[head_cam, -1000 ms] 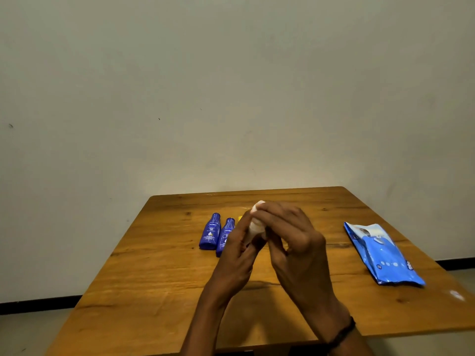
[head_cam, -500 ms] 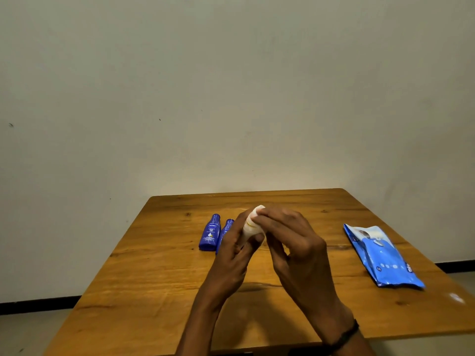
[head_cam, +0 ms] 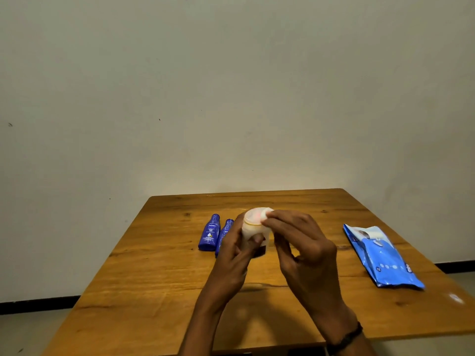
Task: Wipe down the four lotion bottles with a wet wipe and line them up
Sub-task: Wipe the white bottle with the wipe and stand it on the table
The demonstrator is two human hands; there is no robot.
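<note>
In the head view, the left hand (head_cam: pixel 232 255) grips a pale lotion bottle (head_cam: pixel 253 219) held over the middle of the wooden table (head_cam: pixel 154 278), thumb pressed on its side. A white wet wipe (head_cam: pixel 267 242) is draped over the bottle, and the right hand (head_cam: pixel 305 250) pinches the wipe against the bottle's upper end. 2 blue lotion bottles lie side by side just left of the hands, the left one (head_cam: pixel 210 233) fully seen and the right one (head_cam: pixel 226 231) partly hidden by the left hand. A blue wipes pack (head_cam: pixel 383 258) lies flat near the table's right edge. A dark wristband (head_cam: pixel 347 337) circles the right wrist.
</note>
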